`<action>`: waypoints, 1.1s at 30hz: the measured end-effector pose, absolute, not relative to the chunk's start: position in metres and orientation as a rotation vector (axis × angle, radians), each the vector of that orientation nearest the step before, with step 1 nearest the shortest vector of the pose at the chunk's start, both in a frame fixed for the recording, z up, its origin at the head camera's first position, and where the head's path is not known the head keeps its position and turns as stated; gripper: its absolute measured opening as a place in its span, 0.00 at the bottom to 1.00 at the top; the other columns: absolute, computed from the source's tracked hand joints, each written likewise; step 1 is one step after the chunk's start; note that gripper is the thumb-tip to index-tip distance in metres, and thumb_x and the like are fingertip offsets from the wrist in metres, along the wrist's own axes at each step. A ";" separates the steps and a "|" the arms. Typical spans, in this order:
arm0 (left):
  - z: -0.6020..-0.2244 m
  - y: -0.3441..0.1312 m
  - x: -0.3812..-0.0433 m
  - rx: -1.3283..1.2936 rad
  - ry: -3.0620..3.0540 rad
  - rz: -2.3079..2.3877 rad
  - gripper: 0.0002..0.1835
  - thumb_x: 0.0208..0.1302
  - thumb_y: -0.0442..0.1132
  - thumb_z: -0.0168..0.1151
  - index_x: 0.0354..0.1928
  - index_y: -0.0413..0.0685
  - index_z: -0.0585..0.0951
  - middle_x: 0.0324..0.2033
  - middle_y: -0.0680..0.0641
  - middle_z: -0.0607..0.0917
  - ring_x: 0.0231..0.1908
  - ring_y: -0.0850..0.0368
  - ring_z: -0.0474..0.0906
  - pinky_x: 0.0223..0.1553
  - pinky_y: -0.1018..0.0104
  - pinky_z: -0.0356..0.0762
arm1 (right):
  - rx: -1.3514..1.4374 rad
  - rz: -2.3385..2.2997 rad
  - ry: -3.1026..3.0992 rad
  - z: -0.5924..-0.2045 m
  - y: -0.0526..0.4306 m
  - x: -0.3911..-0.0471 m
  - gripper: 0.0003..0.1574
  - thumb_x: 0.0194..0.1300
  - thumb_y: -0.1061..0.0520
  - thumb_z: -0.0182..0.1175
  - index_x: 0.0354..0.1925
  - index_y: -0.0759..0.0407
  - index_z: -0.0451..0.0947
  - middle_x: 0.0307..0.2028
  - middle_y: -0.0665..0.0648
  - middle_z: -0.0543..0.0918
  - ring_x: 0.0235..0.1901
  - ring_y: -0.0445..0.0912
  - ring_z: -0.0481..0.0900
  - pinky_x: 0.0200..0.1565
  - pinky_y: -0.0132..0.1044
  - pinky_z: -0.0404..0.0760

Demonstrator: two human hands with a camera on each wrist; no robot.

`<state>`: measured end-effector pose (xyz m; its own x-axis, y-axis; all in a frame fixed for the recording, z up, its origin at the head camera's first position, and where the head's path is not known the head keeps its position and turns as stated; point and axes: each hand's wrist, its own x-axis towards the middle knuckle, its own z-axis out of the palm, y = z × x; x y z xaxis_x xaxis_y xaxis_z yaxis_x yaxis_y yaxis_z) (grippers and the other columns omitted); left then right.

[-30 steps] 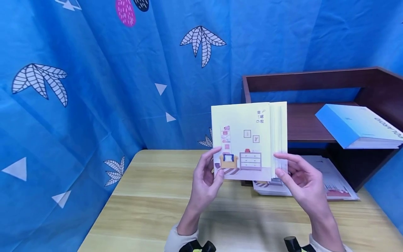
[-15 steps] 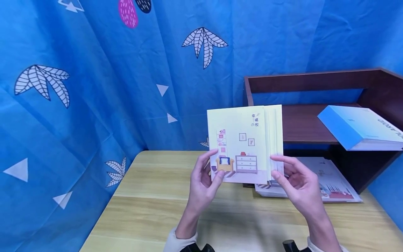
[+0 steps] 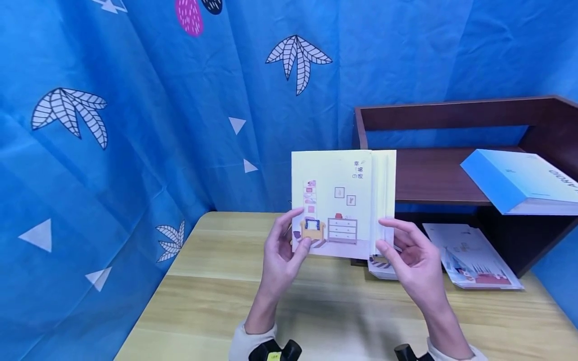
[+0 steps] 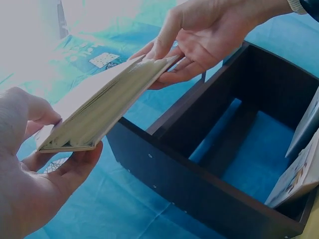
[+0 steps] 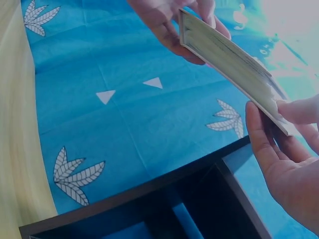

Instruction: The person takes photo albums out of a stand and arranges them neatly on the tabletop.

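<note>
Both hands hold up a cream book [image 3: 334, 200] over the table, its cover drawn with an armchair, a chest of drawers and small pictures. The left hand [image 3: 280, 250] pinches the lower left corner, thumb in front. At the lower right edge the right hand [image 3: 413, 260] pinches the book between thumb and fingers, and a strip of pages shows beside the cover there. From the left wrist view the book [image 4: 107, 107] appears edge-on with its page block between two stiff covers, the left hand [image 4: 45, 164] at its near end. The right wrist view shows the right hand [image 5: 289, 149] gripping the opposite end.
A dark brown desk shelf [image 3: 433, 175] stands at the right of the wooden table [image 3: 217, 281]. On its upper board lies a thick blue-and-white book [image 3: 528, 180]. Below, a white illustrated book [image 3: 474, 255] lies on the table. A blue patterned curtain [image 3: 180, 100] hangs behind.
Both hands have carried the book slightly to the left, keeping hold of it throughout. The head view has shifted a little, so the shelf and curtain appear further right.
</note>
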<state>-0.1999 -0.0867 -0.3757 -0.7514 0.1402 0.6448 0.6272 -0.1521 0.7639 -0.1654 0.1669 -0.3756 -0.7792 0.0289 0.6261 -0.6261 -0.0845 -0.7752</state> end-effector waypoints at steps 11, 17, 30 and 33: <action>-0.369 -0.097 -0.205 -0.843 -1.779 -1.942 0.31 0.66 0.23 0.60 0.71 0.46 0.70 0.62 0.41 0.78 0.53 0.43 0.79 0.48 0.56 0.87 | 0.679 1.896 -1.695 -0.373 0.153 -0.172 0.30 0.63 0.82 0.58 0.63 0.76 0.72 0.58 0.66 0.81 0.55 0.50 0.84 0.48 0.34 0.86; -0.369 -0.104 -0.206 -0.810 -1.782 -1.912 0.31 0.67 0.22 0.60 0.71 0.45 0.70 0.63 0.40 0.78 0.53 0.44 0.79 0.49 0.59 0.86 | 0.627 1.913 -1.731 -0.372 0.144 -0.175 0.30 0.64 0.80 0.60 0.64 0.73 0.72 0.59 0.64 0.82 0.56 0.50 0.83 0.49 0.35 0.86; -0.370 -0.118 -0.204 -0.743 -1.789 -1.883 0.30 0.69 0.25 0.59 0.71 0.45 0.70 0.63 0.41 0.77 0.55 0.44 0.78 0.55 0.59 0.83 | 0.626 1.966 -1.684 -0.373 0.124 -0.180 0.29 0.65 0.79 0.60 0.63 0.73 0.73 0.59 0.64 0.82 0.56 0.51 0.83 0.49 0.36 0.86; -0.369 -0.120 -0.203 -0.726 -1.794 -1.876 0.30 0.69 0.25 0.59 0.72 0.45 0.69 0.63 0.40 0.77 0.56 0.45 0.78 0.55 0.59 0.83 | 0.617 1.973 -1.684 -0.374 0.121 -0.180 0.28 0.65 0.78 0.60 0.63 0.73 0.73 0.60 0.64 0.82 0.57 0.51 0.82 0.50 0.36 0.85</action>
